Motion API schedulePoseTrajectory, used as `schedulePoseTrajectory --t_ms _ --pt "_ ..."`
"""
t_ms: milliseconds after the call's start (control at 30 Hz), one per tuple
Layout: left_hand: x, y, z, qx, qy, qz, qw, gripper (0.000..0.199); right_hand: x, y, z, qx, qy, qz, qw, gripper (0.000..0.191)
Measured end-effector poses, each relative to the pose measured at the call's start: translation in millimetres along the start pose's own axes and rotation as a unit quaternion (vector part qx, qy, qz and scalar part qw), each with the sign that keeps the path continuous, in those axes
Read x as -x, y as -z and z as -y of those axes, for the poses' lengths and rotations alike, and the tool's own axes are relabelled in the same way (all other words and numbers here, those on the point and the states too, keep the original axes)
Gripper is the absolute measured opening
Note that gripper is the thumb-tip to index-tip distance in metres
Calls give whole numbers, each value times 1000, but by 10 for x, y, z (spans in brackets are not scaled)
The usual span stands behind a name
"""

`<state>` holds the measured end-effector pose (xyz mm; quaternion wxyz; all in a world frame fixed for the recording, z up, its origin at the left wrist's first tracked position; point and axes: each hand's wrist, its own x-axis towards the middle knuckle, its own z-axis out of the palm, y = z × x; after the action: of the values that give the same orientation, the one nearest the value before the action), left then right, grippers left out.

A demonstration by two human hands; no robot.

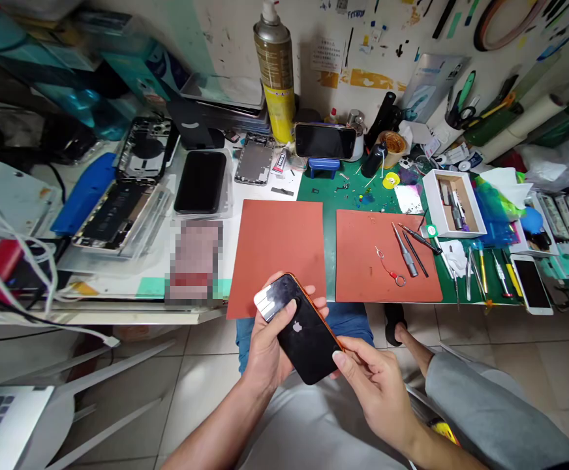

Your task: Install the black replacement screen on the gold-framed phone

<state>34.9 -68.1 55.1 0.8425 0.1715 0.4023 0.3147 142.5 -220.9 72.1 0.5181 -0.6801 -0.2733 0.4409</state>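
A smartphone (308, 356) with a glossy black back, an apple logo and an orange edge is held over my lap, just off the bench's front edge. Its back faces up. My left hand (275, 339) grips it from the left, thumb pressed on the back and fingertips showing past the far edge. At the lower right side, my right hand (380, 385) pinches the phone's edge between thumb and fingers. Light reflects off the phone's upper left end. The phone's screen side is hidden.
Two reddish-brown mats (279, 254) lie on the bench, the right one bearing screwdrivers (404, 251) and a ring tool (400, 280). Opened phones (113, 212) sit at left. A spray can (275, 72) stands behind, beside a propped phone (325, 141). Another person's leg (480, 398) is at right.
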Motion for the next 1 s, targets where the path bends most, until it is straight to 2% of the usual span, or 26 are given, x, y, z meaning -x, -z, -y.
schedulePoseTrajectory --t_ms 100,233,300,467,600,833,1000 --pt "-9 35 14 -6 2 -3 1000 77 20 6 -20 2 -11 6 1000 34" --pt "-29 64 28 -14 7 -11 1000 42 41 4 -18 -4 -23 3 1000 33" --pt "-32 56 20 -11 3 -14 1000 34 41 -5 -3 1 -16 -1 1000 32" --pt "-25 30 -45 -16 15 -10 1000 44 33 -23 4 41 22 -16 999 32" --pt "-44 33 -91 -8 14 -41 999 51 38 -19 -36 33 55 8 998 36" --pt "-67 41 -107 -8 52 -36 998 54 12 -40 -21 9 62 14 998 29" --pt "-62 41 -95 -3 50 -32 998 53 16 -57 -16 2 67 10 998 25"
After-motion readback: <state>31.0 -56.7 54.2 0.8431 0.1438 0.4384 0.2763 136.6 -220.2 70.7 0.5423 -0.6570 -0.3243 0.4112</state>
